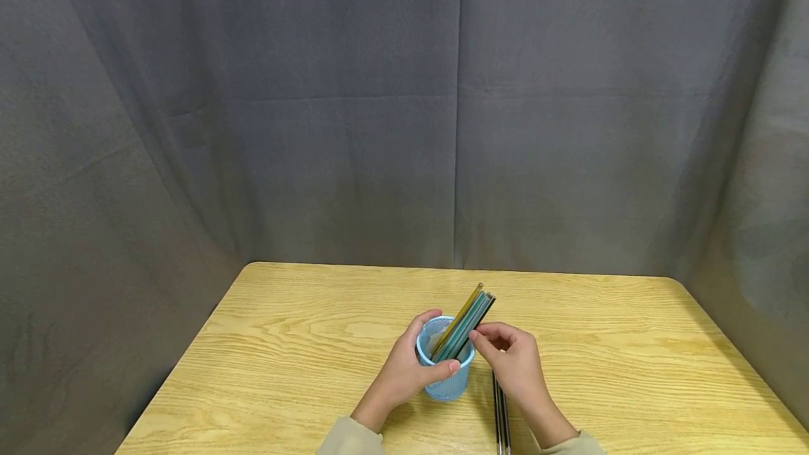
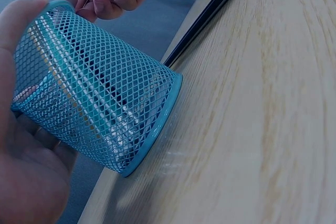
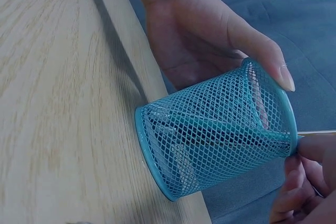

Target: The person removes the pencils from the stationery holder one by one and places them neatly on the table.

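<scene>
My left hand [image 1: 404, 371] grips a light blue mesh pen holder [image 2: 100, 82], thumb across the near side of its rim and fingers round the far side. The holder's base is right at the table top. Inside leans a bundle of slim straight sticks [image 1: 464, 328], teal with a yellow one and a dark one, their upper ends sticking out to the right. My right hand [image 1: 515, 364] is at the holder's right rim, thumb and forefinger pinching at the dark stick on the bundle's right side. Its other fingers are curled, as the right wrist view shows.
Slim black sticks [image 1: 501, 413] with shiny ends lie on the wooden table [image 1: 284, 357] below my right hand, near the front edge. Dark grey cloth [image 1: 347, 125] hangs behind the table and along both sides.
</scene>
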Demonstrator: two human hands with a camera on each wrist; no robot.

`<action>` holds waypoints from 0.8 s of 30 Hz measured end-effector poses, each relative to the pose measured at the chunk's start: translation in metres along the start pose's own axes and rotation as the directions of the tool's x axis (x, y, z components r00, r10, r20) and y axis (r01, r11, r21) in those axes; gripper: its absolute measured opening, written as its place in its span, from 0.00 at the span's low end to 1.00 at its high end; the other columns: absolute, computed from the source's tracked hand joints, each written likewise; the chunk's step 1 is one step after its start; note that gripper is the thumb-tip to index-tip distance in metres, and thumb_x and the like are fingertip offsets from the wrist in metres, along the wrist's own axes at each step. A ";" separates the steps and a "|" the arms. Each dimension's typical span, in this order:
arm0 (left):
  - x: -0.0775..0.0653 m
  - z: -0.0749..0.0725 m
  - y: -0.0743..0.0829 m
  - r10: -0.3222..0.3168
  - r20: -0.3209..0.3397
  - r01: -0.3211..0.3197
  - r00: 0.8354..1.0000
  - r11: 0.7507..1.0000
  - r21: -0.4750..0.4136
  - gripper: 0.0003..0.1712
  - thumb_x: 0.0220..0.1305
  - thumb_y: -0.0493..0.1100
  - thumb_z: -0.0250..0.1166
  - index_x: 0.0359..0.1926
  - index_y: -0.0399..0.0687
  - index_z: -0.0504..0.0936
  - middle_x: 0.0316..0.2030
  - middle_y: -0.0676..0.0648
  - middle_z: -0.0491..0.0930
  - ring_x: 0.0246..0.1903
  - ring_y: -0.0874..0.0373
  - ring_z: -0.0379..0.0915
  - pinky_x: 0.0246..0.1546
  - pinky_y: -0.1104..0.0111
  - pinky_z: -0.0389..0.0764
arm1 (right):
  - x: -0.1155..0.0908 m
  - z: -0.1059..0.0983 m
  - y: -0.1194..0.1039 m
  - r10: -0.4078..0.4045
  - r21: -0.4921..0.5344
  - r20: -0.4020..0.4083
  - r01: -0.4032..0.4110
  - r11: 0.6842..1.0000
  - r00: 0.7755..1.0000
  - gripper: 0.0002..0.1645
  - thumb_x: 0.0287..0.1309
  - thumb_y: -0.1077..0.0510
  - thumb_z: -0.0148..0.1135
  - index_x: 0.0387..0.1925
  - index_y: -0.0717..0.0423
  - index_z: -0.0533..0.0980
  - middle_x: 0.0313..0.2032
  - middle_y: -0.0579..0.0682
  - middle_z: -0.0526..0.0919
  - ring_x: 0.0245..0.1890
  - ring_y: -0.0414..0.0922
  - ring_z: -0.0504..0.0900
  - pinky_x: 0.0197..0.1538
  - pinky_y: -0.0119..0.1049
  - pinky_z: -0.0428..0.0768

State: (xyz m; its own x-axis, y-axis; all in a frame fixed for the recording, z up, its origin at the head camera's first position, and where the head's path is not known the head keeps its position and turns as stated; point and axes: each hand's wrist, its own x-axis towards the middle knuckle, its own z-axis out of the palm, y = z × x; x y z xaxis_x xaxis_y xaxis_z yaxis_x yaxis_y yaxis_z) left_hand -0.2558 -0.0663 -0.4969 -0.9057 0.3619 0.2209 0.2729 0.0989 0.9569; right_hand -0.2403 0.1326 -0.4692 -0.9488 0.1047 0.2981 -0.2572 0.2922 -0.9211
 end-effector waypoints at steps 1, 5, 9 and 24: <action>0.000 0.000 0.000 0.003 0.001 -0.003 1.000 1.000 0.001 0.47 0.54 0.50 0.76 0.71 0.65 0.62 0.56 0.52 0.75 0.54 0.51 0.73 0.54 0.50 0.73 | 0.000 0.000 0.000 0.001 0.000 -0.003 -0.001 1.000 1.000 0.03 0.56 0.63 0.72 0.31 0.61 0.84 0.27 0.49 0.84 0.26 0.40 0.76 0.28 0.30 0.73; 0.001 -0.001 -0.002 0.013 0.003 -0.013 1.000 1.000 0.005 0.47 0.54 0.48 0.76 0.71 0.64 0.61 0.56 0.51 0.75 0.54 0.50 0.73 0.54 0.50 0.73 | 0.000 -0.001 -0.001 -0.005 0.016 -0.009 0.005 1.000 1.000 0.03 0.56 0.63 0.71 0.31 0.60 0.84 0.27 0.49 0.84 0.26 0.40 0.77 0.29 0.30 0.73; 0.000 -0.001 -0.001 0.014 0.002 -0.014 1.000 1.000 -0.002 0.46 0.54 0.47 0.76 0.71 0.65 0.62 0.56 0.51 0.75 0.53 0.51 0.73 0.54 0.51 0.73 | -0.001 -0.001 -0.003 -0.009 0.039 -0.008 0.009 0.999 1.000 0.02 0.56 0.64 0.71 0.31 0.60 0.84 0.28 0.49 0.84 0.27 0.40 0.77 0.31 0.30 0.74; 0.001 0.000 -0.001 0.011 0.006 -0.011 1.000 1.000 -0.009 0.46 0.55 0.48 0.75 0.71 0.65 0.62 0.55 0.52 0.75 0.53 0.51 0.74 0.53 0.52 0.74 | -0.002 -0.006 -0.005 0.026 0.105 -0.024 -0.023 0.994 0.999 0.04 0.56 0.63 0.72 0.33 0.61 0.84 0.26 0.49 0.82 0.24 0.39 0.74 0.27 0.29 0.71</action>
State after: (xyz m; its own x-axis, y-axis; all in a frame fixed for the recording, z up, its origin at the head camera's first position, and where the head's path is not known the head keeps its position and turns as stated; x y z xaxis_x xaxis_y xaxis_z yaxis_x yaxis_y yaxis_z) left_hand -0.2565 -0.0661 -0.4974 -0.9007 0.3681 0.2305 0.2800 0.0865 0.9561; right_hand -0.2361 0.1365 -0.4633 -0.9503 0.1354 0.2803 -0.2530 0.1885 -0.9489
